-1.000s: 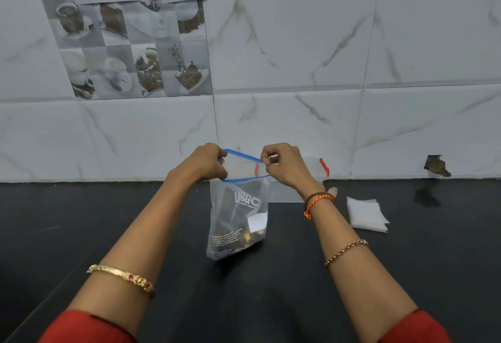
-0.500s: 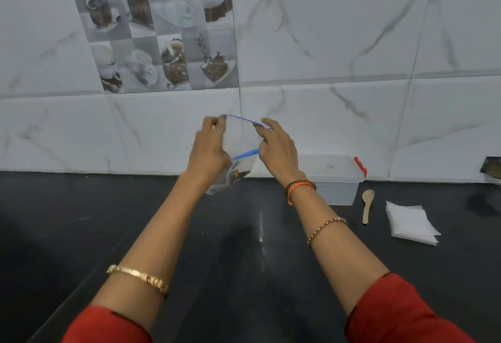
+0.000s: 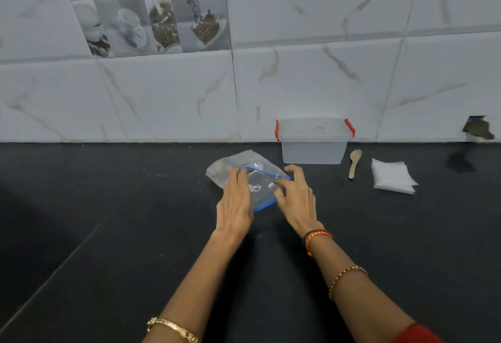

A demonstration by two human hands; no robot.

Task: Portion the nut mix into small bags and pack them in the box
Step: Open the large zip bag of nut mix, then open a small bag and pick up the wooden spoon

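A clear zip bag of nut mix [image 3: 233, 162] with a blue seal strip lies tilted on the black counter, its mouth towards me. My left hand [image 3: 234, 201] holds the left side of the blue rim, fingertips bent over it. My right hand [image 3: 296, 199] pinches the right side of the rim between thumb and fingers. The nuts sit in the bag's far end. An open clear plastic box [image 3: 313, 150] with red clips stands against the wall, just behind and right of the bag. A stack of small white bags [image 3: 391, 177] lies further right.
A wooden spoon [image 3: 354, 162] lies between the box and the stack of small bags. The white tiled wall [image 3: 162, 98] closes off the back of the counter [image 3: 135, 234]. A dark hole in the wall [image 3: 478, 128] is at far right.
Both hands lifted the standing nut bag, tipped it in the air, then lowered it onto its side on the counter. The view has shifted left, uncovering the box, spoon and small bags.
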